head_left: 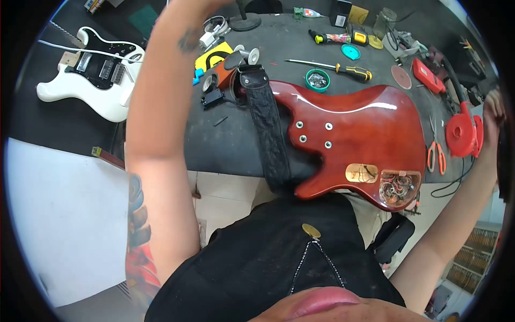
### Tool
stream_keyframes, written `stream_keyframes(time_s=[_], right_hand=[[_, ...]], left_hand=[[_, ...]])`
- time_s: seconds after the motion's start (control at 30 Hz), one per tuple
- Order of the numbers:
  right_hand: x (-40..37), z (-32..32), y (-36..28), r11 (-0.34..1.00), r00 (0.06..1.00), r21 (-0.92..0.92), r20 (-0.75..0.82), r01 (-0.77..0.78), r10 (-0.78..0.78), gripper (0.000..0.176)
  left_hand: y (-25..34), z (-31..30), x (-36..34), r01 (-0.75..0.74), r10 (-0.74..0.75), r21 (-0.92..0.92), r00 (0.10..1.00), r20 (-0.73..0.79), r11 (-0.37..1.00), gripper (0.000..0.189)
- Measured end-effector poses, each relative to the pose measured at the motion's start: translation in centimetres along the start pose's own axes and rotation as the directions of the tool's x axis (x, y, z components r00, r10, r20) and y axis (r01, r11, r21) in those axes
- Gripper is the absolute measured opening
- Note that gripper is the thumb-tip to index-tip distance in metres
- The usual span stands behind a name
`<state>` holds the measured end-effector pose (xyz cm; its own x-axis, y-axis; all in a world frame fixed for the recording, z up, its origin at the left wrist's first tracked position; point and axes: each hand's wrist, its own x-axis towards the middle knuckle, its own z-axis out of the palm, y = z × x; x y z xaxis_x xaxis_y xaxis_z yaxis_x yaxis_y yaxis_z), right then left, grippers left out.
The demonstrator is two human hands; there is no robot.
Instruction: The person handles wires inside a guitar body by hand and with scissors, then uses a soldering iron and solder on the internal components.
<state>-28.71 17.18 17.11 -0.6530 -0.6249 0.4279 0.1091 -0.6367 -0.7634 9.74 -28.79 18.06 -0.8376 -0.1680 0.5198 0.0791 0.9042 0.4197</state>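
My left arm is raised across the left of the head view, and its hand is cut off beyond the top edge. At the right edge my right hand is up beside a dark shape, above the red blower; its fingers are too dark and cropped to read. Face down on the bench in front of me lies a glossy red-brown electric guitar body, its two rear cavities uncovered. Wires fill the larger cavity. A black strap hangs over the bench edge beside it.
A white guitar body lies at left. On the dark bench are a screwdriver, a green dish of small metal parts, orange-handled scissors, a red meter and solder spools.
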Motion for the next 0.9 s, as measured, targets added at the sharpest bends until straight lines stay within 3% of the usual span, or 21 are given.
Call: stream_keyframes(time_s=[0.03,0.07,0.1,0.13,0.17,0.23,0.27,0.33,0.4,0.5,0.57,0.6,0.67,0.7,0.73,0.77,0.8,0.83,0.87,0.9], right_hand=[[0.4,-6.0,-0.8,0.986,0.999,0.163,0.044,-0.017,0.01,0.016],[0.8,-11.9,-1.6,0.948,0.996,0.316,0.088,-0.047,0.02,0.028],[0.2,-11.3,-0.8,0.946,0.995,0.321,0.096,-0.049,0.019,0.028],[-0.7,-9.6,0.2,0.934,0.995,0.352,-0.09,0.064,-0.034,0.023],[-1.1,-8.5,1.1,0.917,0.959,0.36,-0.274,0.17,-0.07,0.018],[-0.6,-10.4,2.6,0.874,0.981,0.472,-0.193,0.115,-0.024,0.017],[-0.3,-11.1,3.4,0.816,0.993,0.573,-0.122,0.079,-0.011,0.016],[0.1,-12.0,4.6,0.83,0.99,0.553,-0.142,0.073,0.007,0.016],[0.6,-12.6,5.4,0.849,0.986,0.523,-0.167,0.073,0.018,0.017],[1.3,-12.2,6.2,0.819,0.988,0.573,-0.136,0.013,0.079,0.013],[1.1,-10.7,7.6,0.851,0.999,0.524,-0.052,0.034,-0.008,0.007],[0.2,-8.3,7.8,0.834,0.995,0.552,-0.086,-0.001,0.059,0.008],[-0.8,-6.9,8.4,0.84,0.992,0.543,-0.103,-0.005,0.072,0.007],[-1.4,-6.7,9.0,0.835,0.992,0.548,-0.127,0.053,0.02,0.01],[-2.0,-7.0,9.3,0.824,0.997,0.567,-0.065,0.007,0.036,0.008],[-2.7,-6.1,9.3,0.778,0.996,0.621,0.062,-0.094,0.071,0.009],[-3.8,-5.9,9.1,0.803,0.989,0.596,-0.119,-0.002,0.091,0.01],[-4.8,-6.1,9.8,0.811,0.992,0.584,-0.109,0.016,0.059,0.009],[-6.9,-3.4,11.4,0.912,0.991,0.403,-0.128,0.081,-0.032,0.021],[-7.5,-3.0,11.9,0.919,0.96,0.356,-0.269,0.169,-0.073,0.023]], left_hand=[[-4.4,0.7,-3.0,0.07,-0.076,0.084,0.994,0.077,0.994,0.033],[-7.9,1.8,-6.0,0.137,-0.162,0.169,0.975,0.149,0.976,0.025],[-9.2,2.7,-8.3,0.067,-0.126,0.254,0.967,0.223,0.965,0.027],[-9.9,3.1,-10.7,0.151,-0.231,0.251,0.915,0.33,0.956,0.031],[-9.6,3.6,-12.8,0.158,-0.226,0.24,0.931,0.287,0.958,0.034],[-7.9,4.3,-16.3,0.241,-0.282,0.22,0.943,0.177,0.945,0.037],[-5.8,4.4,-17.5,0.388,-0.419,0.2,0.896,0.146,0.9,0.034],[-6.8,6.0,-20.8,0.19,-0.224,0.214,0.964,0.147,0.958,0.031],[-5.4,8.0,-22.0,0.17,-0.259,0.441,0.954,0.151,0.881,0.029],[-5.4,9.8,-22.3,0.151,-0.268,0.496,0.947,0.174,0.855,0.026],[-5.8,10.2,-22.2,0.238,-0.298,0.392,0.949,0.1,0.889,0.023],[-5.6,10.1,-22.4,0.357,-0.387,0.382,0.922,0.002,0.852,0.021],[-6.2,9.2,-22.6,0.106,-0.161,0.57,0.986,0.047,0.815,0.023],[-6.2,9.3,-22.6,0.112,-0.161,0.557,0.986,0.04,0.823,0.022],[-6.7,9.1,-22.7,0.149,-0.203,0.528,0.978,0.045,0.836,0.02],[-7.5,8.9,-22.8,0.064,-0.119,0.583,0.991,0.056,0.81,0.021],[-7.4,8.8,-22.9,0.088,-0.162,0.61,0.984,0.068,0.787,0.022],[-7.5,9.0,-23.1,0.077,-0.171,0.648,0.982,0.083,0.758,0.022],[-7.6,9.2,-23.1,0.069,-0.185,0.688,0.978,0.096,0.722,0.022],[-7.5,9.4,-22.7,0.052,-0.17,0.678,0.979,0.108,0.733,0.022]])
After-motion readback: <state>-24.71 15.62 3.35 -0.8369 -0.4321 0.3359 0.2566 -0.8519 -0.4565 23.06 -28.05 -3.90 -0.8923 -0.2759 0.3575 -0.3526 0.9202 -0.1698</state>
